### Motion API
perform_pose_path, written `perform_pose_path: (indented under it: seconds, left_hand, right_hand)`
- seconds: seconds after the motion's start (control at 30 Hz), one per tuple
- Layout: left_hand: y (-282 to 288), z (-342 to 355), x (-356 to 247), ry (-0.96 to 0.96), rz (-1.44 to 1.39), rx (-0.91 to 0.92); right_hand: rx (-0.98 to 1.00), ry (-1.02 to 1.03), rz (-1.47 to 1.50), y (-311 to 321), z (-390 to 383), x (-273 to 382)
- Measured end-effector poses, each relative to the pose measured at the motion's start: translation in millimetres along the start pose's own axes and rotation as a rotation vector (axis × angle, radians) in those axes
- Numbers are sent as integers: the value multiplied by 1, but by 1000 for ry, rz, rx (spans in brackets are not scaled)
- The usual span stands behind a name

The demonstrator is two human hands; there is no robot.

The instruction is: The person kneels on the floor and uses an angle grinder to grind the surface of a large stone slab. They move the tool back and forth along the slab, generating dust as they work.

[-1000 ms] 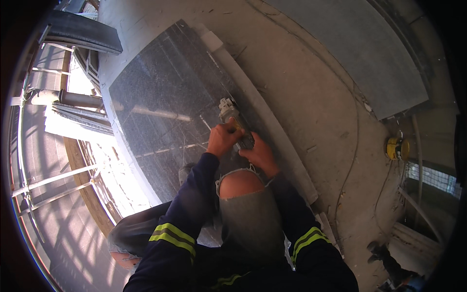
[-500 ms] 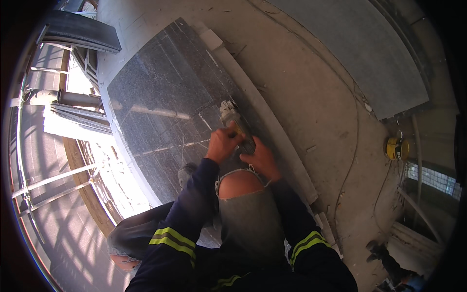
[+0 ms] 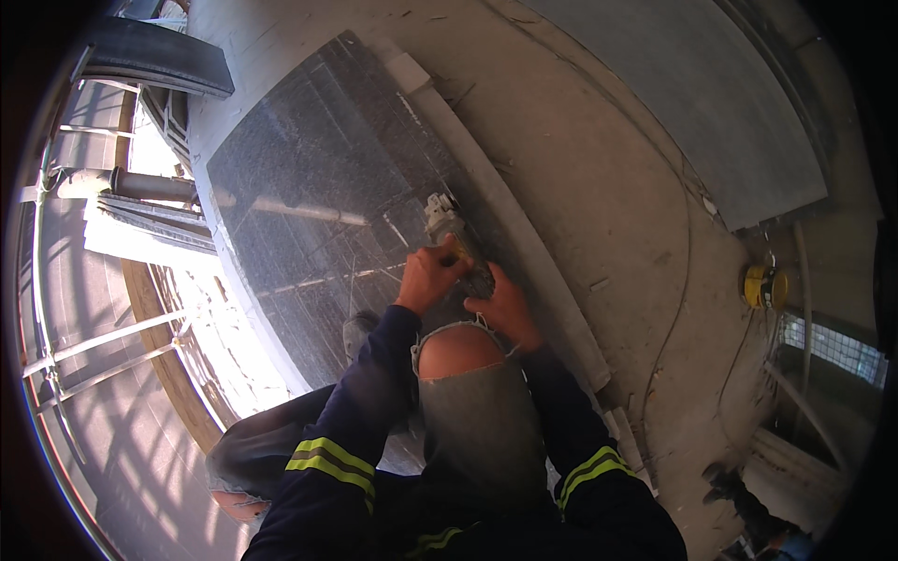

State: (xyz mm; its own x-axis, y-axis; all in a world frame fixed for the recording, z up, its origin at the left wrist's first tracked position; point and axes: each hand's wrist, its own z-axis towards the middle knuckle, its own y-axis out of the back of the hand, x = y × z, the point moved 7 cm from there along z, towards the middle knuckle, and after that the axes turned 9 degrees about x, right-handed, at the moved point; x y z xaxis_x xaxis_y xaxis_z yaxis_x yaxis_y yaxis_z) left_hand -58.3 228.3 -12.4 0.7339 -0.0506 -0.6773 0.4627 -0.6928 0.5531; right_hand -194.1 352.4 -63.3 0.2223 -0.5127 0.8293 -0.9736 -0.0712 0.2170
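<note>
A small angle grinder (image 3: 443, 221) rests on a large dark speckled stone slab (image 3: 309, 187) lying on the floor. My left hand (image 3: 428, 276) grips the grinder's body from the left. My right hand (image 3: 503, 301) holds its rear end just behind. Both forearms wear dark blue sleeves with yellow reflective bands. My bent knee (image 3: 458, 348) shows through torn grey trousers right below the hands.
A long pale strip (image 3: 524, 243) lies along the slab's right edge. A thin cable (image 3: 675, 309) runs over the concrete floor to the right. A yellow tool (image 3: 765, 286) sits at far right. Another grey slab (image 3: 711, 103) lies at the top right. Metal railings (image 3: 103, 337) stand at left.
The grinder and both hands have held nearly the same spot on the slab, with only a slight shift.
</note>
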Motion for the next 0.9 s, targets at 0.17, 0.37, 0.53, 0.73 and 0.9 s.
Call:
perform_pose_path:
  seconds: [0.17,0.37,0.53,0.73,0.9]
  left_hand:
    - [0,-2,-3,-67,30,-34]
    - [-2,-3,-2,-76,43,-31]
    - [-3,-3,-1,-88,37,-26]
    - [-4,-7,-4,-94,37,-12]
    - [-2,-5,-6,-31,32,7]
  right_hand:
    - [4,-25,4,1,-3,0]
    - [19,-43,18,2,-8,1]
    - [34,-65,3,2,-9,-1]
    - [34,-80,4,2,-13,-2]
    - [24,-76,-35,3,-12,4]
